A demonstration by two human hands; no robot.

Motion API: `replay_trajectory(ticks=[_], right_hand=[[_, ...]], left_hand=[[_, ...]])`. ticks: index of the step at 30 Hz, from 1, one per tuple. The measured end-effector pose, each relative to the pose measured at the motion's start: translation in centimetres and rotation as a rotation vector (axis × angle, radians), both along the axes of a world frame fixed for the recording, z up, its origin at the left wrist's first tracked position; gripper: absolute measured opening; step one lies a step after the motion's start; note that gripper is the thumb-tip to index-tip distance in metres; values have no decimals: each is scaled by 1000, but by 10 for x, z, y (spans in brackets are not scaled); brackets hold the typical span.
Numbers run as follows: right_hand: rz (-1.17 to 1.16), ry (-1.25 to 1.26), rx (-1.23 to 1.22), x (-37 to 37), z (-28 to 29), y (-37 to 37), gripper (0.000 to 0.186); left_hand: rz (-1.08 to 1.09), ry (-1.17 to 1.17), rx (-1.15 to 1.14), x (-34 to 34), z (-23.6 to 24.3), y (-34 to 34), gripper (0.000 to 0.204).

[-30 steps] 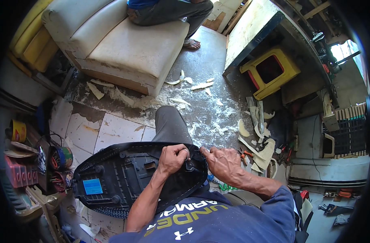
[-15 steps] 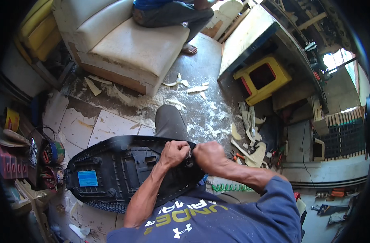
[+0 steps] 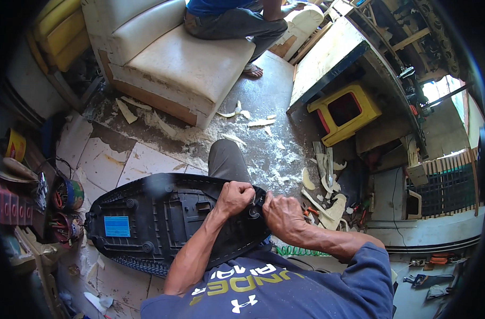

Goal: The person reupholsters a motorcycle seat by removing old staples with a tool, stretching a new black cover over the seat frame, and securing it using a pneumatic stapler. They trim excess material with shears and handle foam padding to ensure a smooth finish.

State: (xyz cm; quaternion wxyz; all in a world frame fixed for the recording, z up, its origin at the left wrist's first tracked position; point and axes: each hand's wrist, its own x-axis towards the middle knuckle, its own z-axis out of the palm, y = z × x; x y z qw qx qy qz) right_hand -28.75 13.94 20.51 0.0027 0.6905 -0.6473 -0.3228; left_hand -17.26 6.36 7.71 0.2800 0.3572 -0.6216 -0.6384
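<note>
A black seat (image 3: 162, 207) lies underside up across my lap, showing a ribbed base, round rubber pads and a blue label (image 3: 117, 226). Near its right end my left hand (image 3: 234, 199) is closed, thumb and bent fingers on something small that I cannot make out. Just right of it, my right hand (image 3: 285, 215) pinches the black cover (image 3: 258, 210) at the seat's edge with curled fingers. What lies between the two hands is mostly hidden.
Another person (image 3: 232, 26) sits on a cream padded bench (image 3: 173, 66) ahead. A yellow stool (image 3: 348, 127) is under a worktable (image 3: 327, 58). Foam scraps (image 3: 261, 122) and tools (image 3: 311, 212) lie right and ahead. Cans (image 3: 67, 196) and a pink case (image 3: 14, 207) stand left.
The seat's left end sits slightly higher in the picture. Both hands stay closed at the right end, with small shifts of the fingers and wrists.
</note>
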Motion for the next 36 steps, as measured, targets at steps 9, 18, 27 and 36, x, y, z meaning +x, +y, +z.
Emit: replay_trajectory(ticks=[9,18,27,36], right_hand=[[-138,-452,370,-84,1,-60,28],[-177,-768,161,-115,-15,-41,35],[-485,-1263,-366,-109,-69,12,38],[-243,-1073,-314,-83,-62,-9,20]], left_hand=[[-95,36,98,2,-11,-2,26],[-103,230,282,8,-9,-18,29],[-127,314,331,12,-5,-22,27],[-211,336,327,20,-1,-21,26]])
